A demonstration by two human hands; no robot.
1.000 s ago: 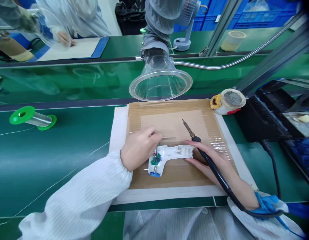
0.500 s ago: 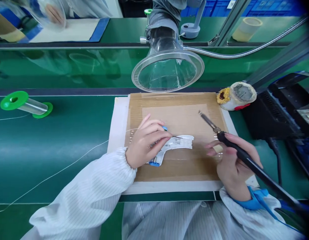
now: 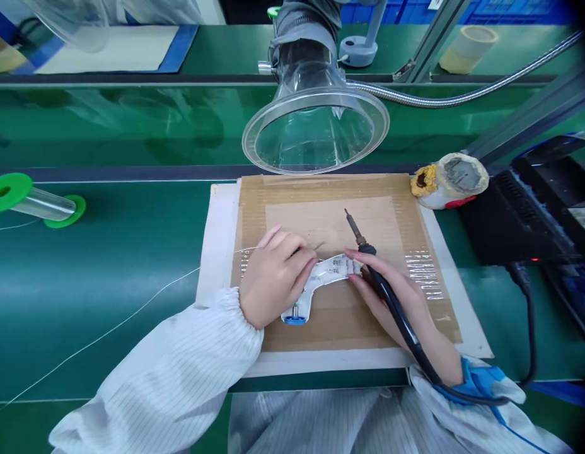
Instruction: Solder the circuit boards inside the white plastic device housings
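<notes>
soldering iron (image 3: 356,234) in right hand (image 3: 380,301)

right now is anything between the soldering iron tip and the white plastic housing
Nothing visible: the soldering iron tip sits over the cardboard just above the white plastic housing, with the right hand beside it.

Through this feed I see a white cleanroom smock (image 3: 302,422) with fine grey pinstripes, its front just below the cardboard mat (image 3: 321,184). The left sleeve (image 3: 155,366) is loose and puffy, gathered into an elastic cuff (image 3: 240,309). At the right sleeve (image 3: 463,419), a bright blue band (image 3: 476,381) shows, with a thin blue cord (image 3: 519,432) trailing from it. The left hand (image 3: 276,277) and right hand (image 3: 396,302) are bare.
</notes>
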